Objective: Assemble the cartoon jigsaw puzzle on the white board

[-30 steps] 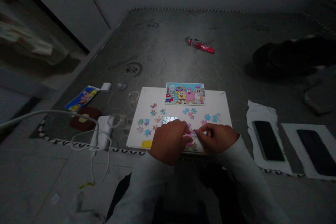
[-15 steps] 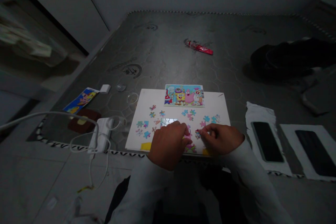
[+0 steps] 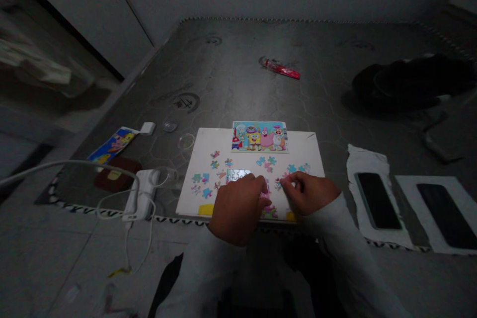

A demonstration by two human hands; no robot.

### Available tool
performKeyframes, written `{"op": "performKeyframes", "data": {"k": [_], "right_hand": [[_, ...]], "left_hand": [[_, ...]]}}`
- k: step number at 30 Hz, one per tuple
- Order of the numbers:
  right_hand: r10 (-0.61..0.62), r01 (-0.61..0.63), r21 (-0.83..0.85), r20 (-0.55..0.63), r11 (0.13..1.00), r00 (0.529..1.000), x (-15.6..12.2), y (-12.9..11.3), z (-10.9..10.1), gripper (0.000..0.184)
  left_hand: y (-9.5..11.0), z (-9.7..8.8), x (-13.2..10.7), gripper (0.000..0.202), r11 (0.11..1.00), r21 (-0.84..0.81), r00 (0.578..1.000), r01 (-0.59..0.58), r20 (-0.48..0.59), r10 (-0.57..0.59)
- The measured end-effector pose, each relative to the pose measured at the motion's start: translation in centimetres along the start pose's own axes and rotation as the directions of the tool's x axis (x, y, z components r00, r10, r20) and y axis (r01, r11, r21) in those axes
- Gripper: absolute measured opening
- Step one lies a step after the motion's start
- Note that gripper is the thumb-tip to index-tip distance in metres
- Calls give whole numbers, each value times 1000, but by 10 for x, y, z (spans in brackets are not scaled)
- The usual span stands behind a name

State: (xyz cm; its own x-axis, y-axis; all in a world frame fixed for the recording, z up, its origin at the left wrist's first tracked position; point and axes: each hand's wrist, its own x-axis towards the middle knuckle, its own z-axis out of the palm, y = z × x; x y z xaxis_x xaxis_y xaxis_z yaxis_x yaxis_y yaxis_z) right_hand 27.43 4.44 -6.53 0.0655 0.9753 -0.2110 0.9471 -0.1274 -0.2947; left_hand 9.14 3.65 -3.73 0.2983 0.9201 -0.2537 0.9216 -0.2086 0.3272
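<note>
My right hand (image 3: 311,193) has its thumb and fingertips closed at a small jigsaw puzzle piece (image 3: 278,184), low over the right half of a white board (image 3: 203,145). My left hand (image 3: 237,208) is curled over the middle of the board, thumb and forefinger close together beside some pink pieces; whatever lies between them is hidden. Just above its knuckles shows a joined puzzle section (image 3: 237,174), partly covered by the hand. Loose pieces lie around it, such as a blue one (image 3: 207,193) at left. A cartoon picture card (image 3: 260,137) rests at the board's top.
Left of the board are a white power strip (image 3: 140,194) with cables, a brown case (image 3: 116,174) and a blue packet (image 3: 114,145). Two phones (image 3: 378,200) lie on white sheets at right. A red wrapper (image 3: 281,68) and a dark bag-like object (image 3: 406,84) are farther back.
The view has shifted slightly. My right hand and the piece at its fingertips have moved a little up the board. My left hand stays in nearly the same place.
</note>
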Motion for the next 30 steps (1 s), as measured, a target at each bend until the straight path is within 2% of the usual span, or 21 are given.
{"op": "performKeyframes", "data": {"k": [3, 7, 10, 15, 18, 22, 26, 30], "right_hand": [[-10, 10, 32, 7, 999, 1000, 1, 5, -4, 36], [23, -21, 23, -87, 1000, 996, 0, 20, -16, 40], [52, -55, -22, -112, 998, 992, 0, 36, -24, 39], [98, -105, -60, -112, 993, 989, 2, 53, -28, 40], [97, -104, -53, -124, 993, 988, 2, 54, -29, 39], [101, -107, -47, -113, 993, 989, 3, 50, -30, 32], [90, -93, -12, -136, 996, 987, 5, 48, -28, 34], [2, -2, 1, -186, 1000, 982, 7, 48, -23, 39]], "left_hand": [[2, -1, 0, 17, 1000, 10, 1000, 2, 10, -2], [2, -3, -2, 16, 1000, -10, 1000, 13, 0, -13], [2, -7, -5, 15, 999, -27, 999, 37, -1, -37], [1, -18, -8, 22, 991, 93, 995, 95, 3, -95], [-1, -24, -8, 27, 974, 156, 986, 163, -14, -163], [-5, -30, -7, 37, 968, 149, 979, 200, -5, -201], [-7, -32, -9, 39, 968, 161, 980, 192, 10, -196], [-5, -32, -10, 39, 974, 153, 986, 168, -48, -163]]}}
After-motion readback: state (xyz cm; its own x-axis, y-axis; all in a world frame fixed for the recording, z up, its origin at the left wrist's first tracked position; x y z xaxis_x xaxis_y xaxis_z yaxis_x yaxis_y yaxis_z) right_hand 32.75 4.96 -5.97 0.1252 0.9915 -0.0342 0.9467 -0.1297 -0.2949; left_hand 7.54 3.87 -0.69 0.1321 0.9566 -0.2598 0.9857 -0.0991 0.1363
